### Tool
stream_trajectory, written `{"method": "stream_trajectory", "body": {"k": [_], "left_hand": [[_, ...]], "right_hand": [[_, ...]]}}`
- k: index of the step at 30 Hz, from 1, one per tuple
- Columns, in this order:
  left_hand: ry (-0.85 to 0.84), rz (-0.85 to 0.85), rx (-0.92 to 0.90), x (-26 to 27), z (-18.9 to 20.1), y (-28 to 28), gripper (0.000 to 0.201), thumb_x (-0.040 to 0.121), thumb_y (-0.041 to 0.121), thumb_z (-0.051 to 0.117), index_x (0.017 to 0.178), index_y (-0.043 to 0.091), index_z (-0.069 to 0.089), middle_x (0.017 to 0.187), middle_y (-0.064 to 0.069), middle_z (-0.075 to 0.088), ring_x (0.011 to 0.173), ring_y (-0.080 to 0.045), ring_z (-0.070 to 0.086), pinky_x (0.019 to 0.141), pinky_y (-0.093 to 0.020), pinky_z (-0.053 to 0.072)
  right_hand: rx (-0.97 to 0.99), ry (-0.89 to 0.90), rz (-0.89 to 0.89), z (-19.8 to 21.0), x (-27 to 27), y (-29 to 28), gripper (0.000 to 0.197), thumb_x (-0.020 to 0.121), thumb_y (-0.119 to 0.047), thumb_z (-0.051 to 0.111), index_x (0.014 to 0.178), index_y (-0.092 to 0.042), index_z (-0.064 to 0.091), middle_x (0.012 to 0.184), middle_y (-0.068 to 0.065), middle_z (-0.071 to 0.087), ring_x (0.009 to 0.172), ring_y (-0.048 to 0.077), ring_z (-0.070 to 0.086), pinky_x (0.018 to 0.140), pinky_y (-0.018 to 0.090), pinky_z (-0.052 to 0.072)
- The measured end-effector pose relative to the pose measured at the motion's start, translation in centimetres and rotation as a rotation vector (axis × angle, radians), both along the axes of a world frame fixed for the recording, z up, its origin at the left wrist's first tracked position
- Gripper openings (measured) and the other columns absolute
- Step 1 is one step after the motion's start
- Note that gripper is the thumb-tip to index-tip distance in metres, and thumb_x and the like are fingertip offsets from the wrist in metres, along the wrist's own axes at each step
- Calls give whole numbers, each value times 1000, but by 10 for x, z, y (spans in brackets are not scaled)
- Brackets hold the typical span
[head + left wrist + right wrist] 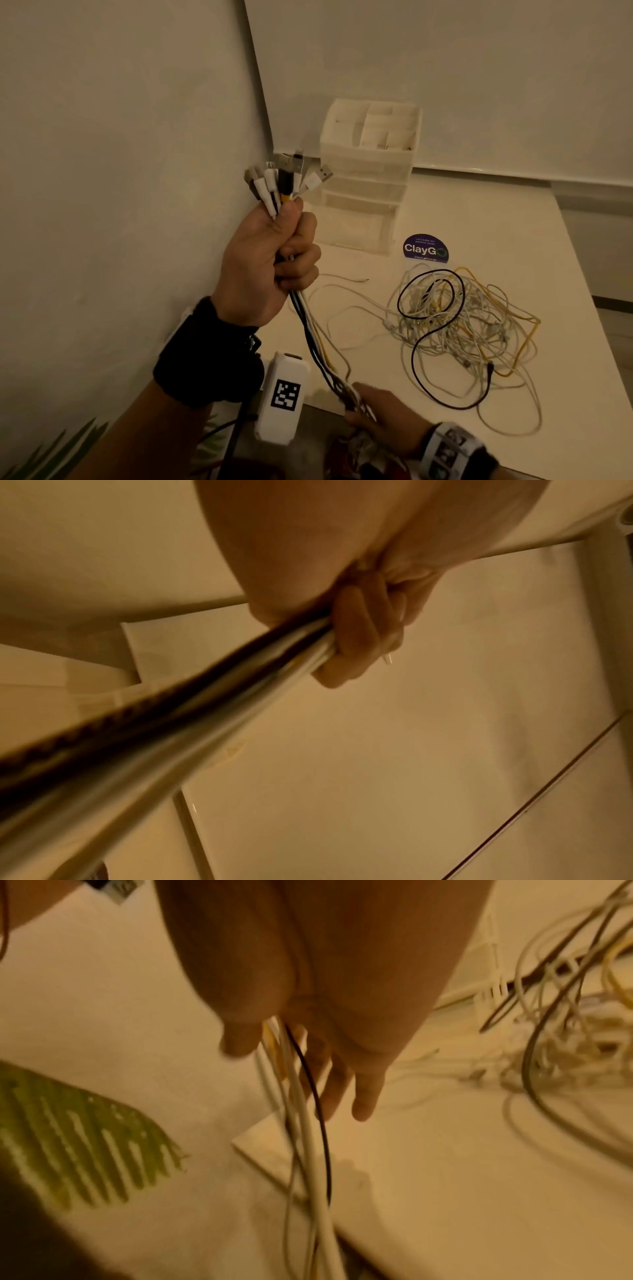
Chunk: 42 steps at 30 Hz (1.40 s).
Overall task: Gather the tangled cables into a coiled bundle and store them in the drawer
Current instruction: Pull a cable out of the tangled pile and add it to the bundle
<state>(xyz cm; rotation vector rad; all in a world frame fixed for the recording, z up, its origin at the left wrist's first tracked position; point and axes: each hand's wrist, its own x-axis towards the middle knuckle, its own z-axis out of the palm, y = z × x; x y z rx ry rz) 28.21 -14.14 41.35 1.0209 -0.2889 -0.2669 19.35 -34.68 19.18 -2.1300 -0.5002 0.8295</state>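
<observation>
The cables (462, 329) lie mostly as a loose tangle of white, yellow and black strands on the table (479, 222), toward its right edge and just in front of a round purple sticker (425, 248). From that heap a gathered run of strands leads off the table's near edge and up to my left hand (270, 253), which I hold raised near the wall; its fingers are curled tight round the run, with the plug ends (287, 178) fanned out above the fist. The left wrist view confirms it: fingers (352, 642) wrapped over the strands, which stretch away taut.

Below, at the near edge, my right hand (387, 411) meets the same run lower down. In the right wrist view its fingers (363, 1096) hang nearly straight, the strands passing between thumb and fingers; I judge it a loose guide, not a clamp.

So the held stretch runs steeply, high end at my left fist, low end at my right hand, and the slack lies to the right of both, nearer my right hand. That hand, I think, should draw the slack in for coiling.

The drawer unit (366, 192) stands at the table's far edge, its drawers apparently closed.
</observation>
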Motion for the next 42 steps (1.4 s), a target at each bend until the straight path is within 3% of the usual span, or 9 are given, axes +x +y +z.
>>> {"method": "stream_trajectory", "body": {"k": [2,4,10,16,22,28,31,38,42], "left_hand": [[19,-2,-41,2,-3,2,30,98,27,34,71,14,30,58,0,20,38,-4,19,39,-17,11],[34,2,-49,4,-6,3,26,97,27,34,74,14,32,57,2,21,37,-3,19,39,-16,10],[113,-11,-62,17,-23,0,22,97,28,37,97,11,51,55,5,27,36,-2,20,38,-15,12],[173,37,-59,34,-34,5,22,93,32,39,77,18,32,54,6,25,37,-2,18,38,-15,11],[228,145,-31,43,-50,21,34,92,36,41,79,21,14,53,7,28,36,-1,21,38,-14,13],[214,181,11,50,-53,22,24,92,34,41,76,19,31,54,5,27,36,-4,20,37,-14,15],[163,193,87,55,-51,12,28,93,35,42,74,17,32,57,4,27,35,-6,20,36,-15,19],[-20,156,264,64,-45,-23,34,97,32,43,69,16,34,58,0,26,40,-9,18,40,-21,13],[-160,183,362,58,-36,-48,11,87,17,60,88,11,52,58,-1,31,39,-11,23,40,-20,24]], "right_hand": [[-126,42,114,15,23,-11,66,89,-41,62,145,-26,31,140,-2,43,128,16,43,109,31,35],[-266,81,206,31,54,-19,78,89,-22,63,151,-27,16,143,-5,38,129,15,43,103,25,38],[-415,-284,-58,24,175,-4,43,89,-1,45,128,-16,55,124,4,61,114,21,56,98,31,43],[-672,-276,-124,-41,225,12,43,89,-2,50,130,-8,42,129,13,42,116,35,46,93,47,46],[-689,-393,-165,-72,241,11,32,93,-2,44,125,-4,47,123,16,45,113,35,47,91,45,46],[-172,-378,-569,-26,252,6,12,94,-15,53,100,-6,58,105,15,59,94,33,59,76,34,43],[255,-297,-706,30,237,0,11,97,-25,53,94,-15,56,97,6,66,92,25,65,80,45,55],[764,-342,-699,153,169,-17,11,87,-6,53,77,-2,50,121,0,67,117,15,60,96,35,49],[989,-124,-722,183,143,-32,10,83,-5,44,73,-6,43,110,19,70,113,33,63,99,49,47]]}}
